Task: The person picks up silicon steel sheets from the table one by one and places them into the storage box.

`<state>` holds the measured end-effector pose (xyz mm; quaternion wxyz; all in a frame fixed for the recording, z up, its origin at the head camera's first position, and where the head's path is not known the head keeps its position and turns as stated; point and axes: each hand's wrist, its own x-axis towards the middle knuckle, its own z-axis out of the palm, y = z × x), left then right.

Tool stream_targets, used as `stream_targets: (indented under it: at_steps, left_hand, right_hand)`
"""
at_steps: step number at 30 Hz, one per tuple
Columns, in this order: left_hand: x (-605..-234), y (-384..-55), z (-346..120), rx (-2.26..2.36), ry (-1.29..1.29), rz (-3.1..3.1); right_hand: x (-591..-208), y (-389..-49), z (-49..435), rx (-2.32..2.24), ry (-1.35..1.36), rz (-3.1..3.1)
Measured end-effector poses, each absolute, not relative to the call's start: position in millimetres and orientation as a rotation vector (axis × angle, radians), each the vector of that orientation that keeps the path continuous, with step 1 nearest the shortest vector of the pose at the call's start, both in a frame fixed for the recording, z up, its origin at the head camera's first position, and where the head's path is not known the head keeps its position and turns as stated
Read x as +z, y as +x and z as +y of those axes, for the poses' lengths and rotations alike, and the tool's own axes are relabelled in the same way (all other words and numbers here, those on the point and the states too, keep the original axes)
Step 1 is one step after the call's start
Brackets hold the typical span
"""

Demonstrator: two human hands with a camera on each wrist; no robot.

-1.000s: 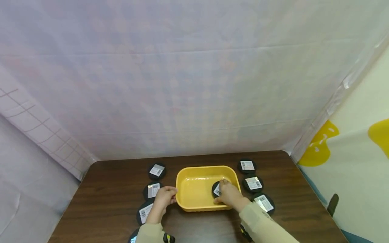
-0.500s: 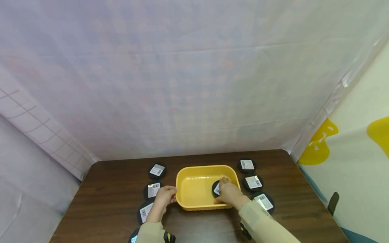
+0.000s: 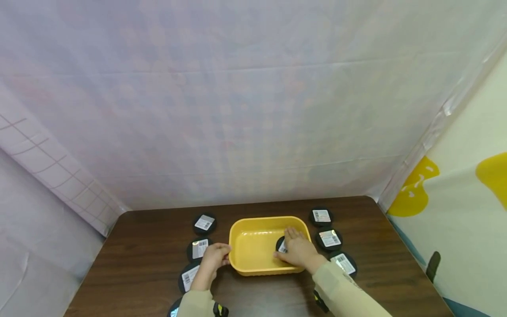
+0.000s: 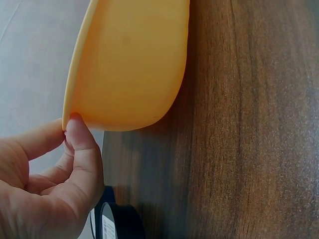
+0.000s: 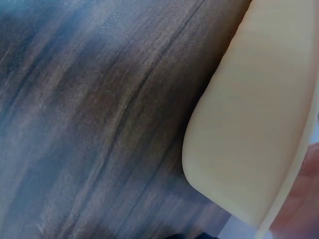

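Curtained booth-like place, pale patterned sheet [image 3: 237, 123] behind, further sheets [image 3: 463, 211] at both sides, brown wood-grain table [image 3: 134, 255] between them

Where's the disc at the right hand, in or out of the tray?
In: the head view shows the disc inside the yellow tray.

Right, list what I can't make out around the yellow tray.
1. Black disc in the tray: head view, its right part is hidden by the right hand.
2. Print on the disc labels: head view, too small to read.
3. Nearest disc on the left: head view, cut off by the bottom edge and partly covered by the left sleeve.
4. Inside of the yellow tray: right wrist view, hidden by its outer wall.
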<state>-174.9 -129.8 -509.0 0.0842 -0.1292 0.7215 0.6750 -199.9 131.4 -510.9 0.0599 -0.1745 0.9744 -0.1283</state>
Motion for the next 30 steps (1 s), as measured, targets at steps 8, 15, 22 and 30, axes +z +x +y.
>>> stream_targets:
  at_steps: [8,15,22,30]
  left_hand:
    - [-508,-174,-129,2.008,-0.386,2.154]
    - [-508,-173,-129,2.020,-0.378,2.144]
    - [-508,-174,-130,2.012,-0.390,2.149]
    - [-509,-175,-130,2.016,-0.411,2.151]
  right_hand:
    - [-507,-198,134,-0.300,-0.612,3.007]
    - [-507,-194,139,-0.267,-0.654,3.058]
    - [-504,-189,145,-0.225,-0.685,3.106]
    - [-500,-184,148,-0.203,-0.740,3.136]
